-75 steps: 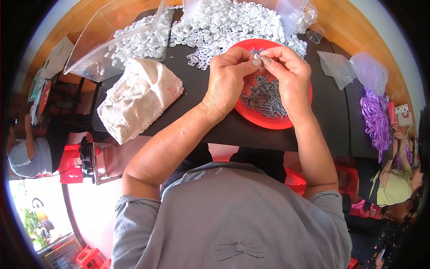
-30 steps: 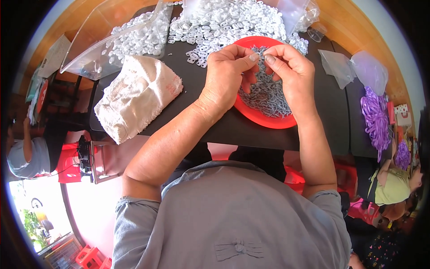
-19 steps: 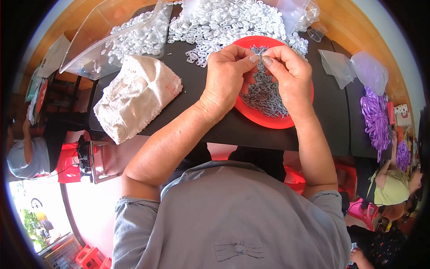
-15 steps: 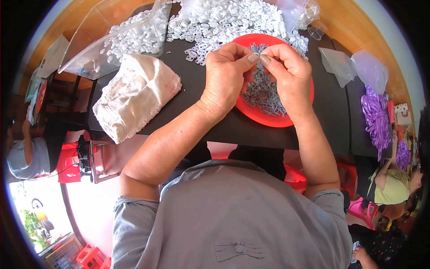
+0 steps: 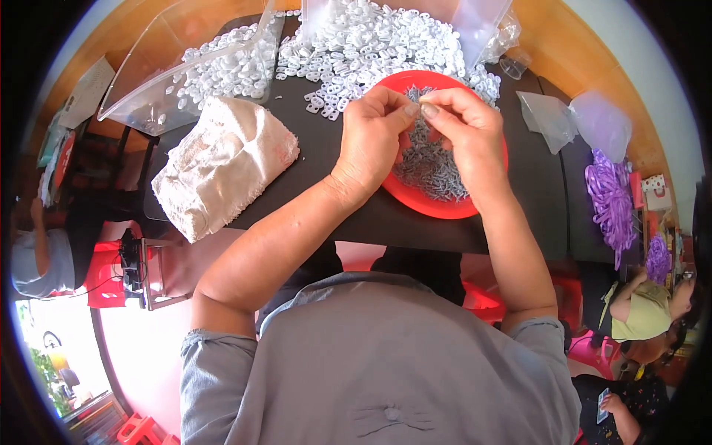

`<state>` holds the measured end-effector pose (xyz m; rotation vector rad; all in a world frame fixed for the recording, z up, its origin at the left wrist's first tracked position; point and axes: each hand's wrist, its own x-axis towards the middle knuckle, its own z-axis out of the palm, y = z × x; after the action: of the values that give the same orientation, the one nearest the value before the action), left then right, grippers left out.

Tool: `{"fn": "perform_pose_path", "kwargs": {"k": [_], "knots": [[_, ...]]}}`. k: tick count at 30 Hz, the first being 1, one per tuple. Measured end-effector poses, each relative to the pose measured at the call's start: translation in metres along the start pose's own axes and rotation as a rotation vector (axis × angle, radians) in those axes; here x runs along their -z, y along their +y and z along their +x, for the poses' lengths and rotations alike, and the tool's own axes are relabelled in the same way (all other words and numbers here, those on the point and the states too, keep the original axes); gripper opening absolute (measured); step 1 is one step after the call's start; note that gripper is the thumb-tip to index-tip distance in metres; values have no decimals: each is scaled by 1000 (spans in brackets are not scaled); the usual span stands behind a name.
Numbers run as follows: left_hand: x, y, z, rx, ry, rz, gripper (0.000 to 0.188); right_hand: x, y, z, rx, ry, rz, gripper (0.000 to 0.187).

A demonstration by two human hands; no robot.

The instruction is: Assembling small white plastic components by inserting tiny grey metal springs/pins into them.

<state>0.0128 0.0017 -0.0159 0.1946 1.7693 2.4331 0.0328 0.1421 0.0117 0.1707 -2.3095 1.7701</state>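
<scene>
My left hand point(image 5: 373, 144) and my right hand point(image 5: 473, 141) meet fingertip to fingertip over a red plastic basin point(image 5: 439, 212). Thumb and index finger of each are pinched together. Whatever sits between them is too small to make out. Beneath the hands, the basin holds a heap of small, thin grey pieces point(image 5: 429, 176). Just beyond its far rim spreads a large pile of small white oval pieces with holes point(image 5: 371, 46).
A clear plastic bin point(image 5: 137, 111) with more white pieces lies tipped at the left. Nearer me is a folded off-white cloth point(image 5: 222, 167). Plastic bags point(image 5: 547, 122) and purple ribbon bundles point(image 5: 612, 199) are at the right. Other people sit on both sides.
The view has shifted slightly, so the table and basin appear lower. My hands stay pinched together over the basin, with the fingertips slightly readjusted.
</scene>
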Motion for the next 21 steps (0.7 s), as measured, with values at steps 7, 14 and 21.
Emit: {"fn": "perform_pose_path", "kwargs": {"k": [7, 14, 21], "knots": [[-2, 1, -3, 21, -22, 92, 10, 39, 21, 87, 133, -21, -478, 14], [-2, 9, -6, 36, 16, 118, 10, 11, 54, 164, 273, -128, -963, 15], [1, 6, -4, 54, -5, 132, 9, -6, 63, 188, 181, -214, -1059, 16]]}}
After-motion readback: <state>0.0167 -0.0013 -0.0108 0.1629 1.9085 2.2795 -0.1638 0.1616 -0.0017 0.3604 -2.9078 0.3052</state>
